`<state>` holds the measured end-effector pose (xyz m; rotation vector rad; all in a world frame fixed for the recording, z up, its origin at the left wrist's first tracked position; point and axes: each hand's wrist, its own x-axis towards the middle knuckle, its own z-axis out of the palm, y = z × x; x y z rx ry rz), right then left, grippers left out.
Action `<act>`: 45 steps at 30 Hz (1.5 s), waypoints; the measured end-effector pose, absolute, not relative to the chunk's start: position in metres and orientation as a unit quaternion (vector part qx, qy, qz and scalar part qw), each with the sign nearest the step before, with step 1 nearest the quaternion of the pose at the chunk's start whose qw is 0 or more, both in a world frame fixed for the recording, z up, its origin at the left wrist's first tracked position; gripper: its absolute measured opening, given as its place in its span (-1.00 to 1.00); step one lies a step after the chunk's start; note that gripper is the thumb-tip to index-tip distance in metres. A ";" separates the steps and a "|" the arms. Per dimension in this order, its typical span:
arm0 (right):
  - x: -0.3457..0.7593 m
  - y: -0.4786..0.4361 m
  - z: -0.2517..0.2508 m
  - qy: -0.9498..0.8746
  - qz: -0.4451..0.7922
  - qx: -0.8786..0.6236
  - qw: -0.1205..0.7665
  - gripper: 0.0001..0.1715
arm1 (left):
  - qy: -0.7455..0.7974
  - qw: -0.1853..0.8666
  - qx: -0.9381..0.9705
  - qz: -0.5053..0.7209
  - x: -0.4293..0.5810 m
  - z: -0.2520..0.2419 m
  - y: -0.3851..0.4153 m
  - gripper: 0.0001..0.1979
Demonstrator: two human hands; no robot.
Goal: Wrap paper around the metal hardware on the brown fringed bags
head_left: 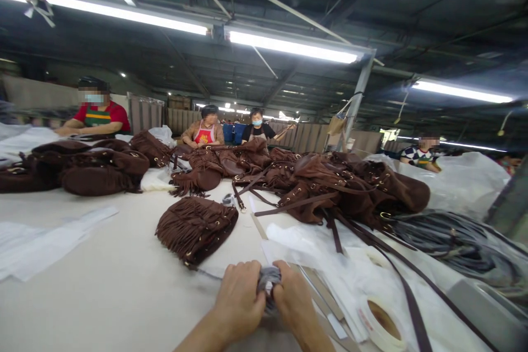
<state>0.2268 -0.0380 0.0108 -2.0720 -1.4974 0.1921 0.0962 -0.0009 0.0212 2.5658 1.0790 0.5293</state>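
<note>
My left hand point(240, 291) and my right hand point(295, 297) are close together at the near edge of the table, both closed around a small grey bundle point(270, 275). A white bit shows in its middle; the hands cover the rest, so its exact kind is unclear. Just beyond my left hand, a dark brown fringed bag point(198, 228) with gold-coloured eyelets lies on the pale table point(94, 247). A thin grey strand runs from near this bag toward my left hand.
Brown bags point(313, 181) with long straps are heaped across the table. A tape roll point(381, 324) and white sheets point(305, 242) lie to the right, near plastic-wrapped dark cords point(457, 242). Several people, one in a red top point(99, 113), are beyond the heap.
</note>
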 end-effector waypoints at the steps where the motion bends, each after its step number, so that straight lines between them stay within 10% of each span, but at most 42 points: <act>1: 0.227 -0.036 0.008 -0.550 0.083 -0.774 0.304 -0.65 | 0.377 0.198 0.881 0.208 0.095 0.015 -0.001 -0.84; 5: 0.221 -0.033 -0.001 -0.531 0.117 -0.763 0.351 -0.70 | 0.380 0.340 0.808 0.296 0.100 -0.002 -0.003 -0.77; 14: 0.221 -0.034 0.004 -0.659 -0.040 -0.730 0.178 -0.31 | 0.346 0.217 0.901 0.145 0.103 0.022 -0.008 -0.68; 19: 0.222 -0.030 0.002 -0.596 0.021 -0.741 0.309 -0.51 | 0.413 0.142 0.881 0.182 0.097 0.016 -0.003 -0.70; 32: 0.208 -0.014 0.003 -0.440 0.121 -0.669 0.587 -0.73 | 0.357 0.342 0.775 0.394 0.097 0.001 0.006 -0.61; 45: 0.203 -0.006 0.003 -0.376 0.224 -0.591 0.678 -0.61 | 0.285 0.441 0.748 0.406 0.089 -0.002 0.020 -0.64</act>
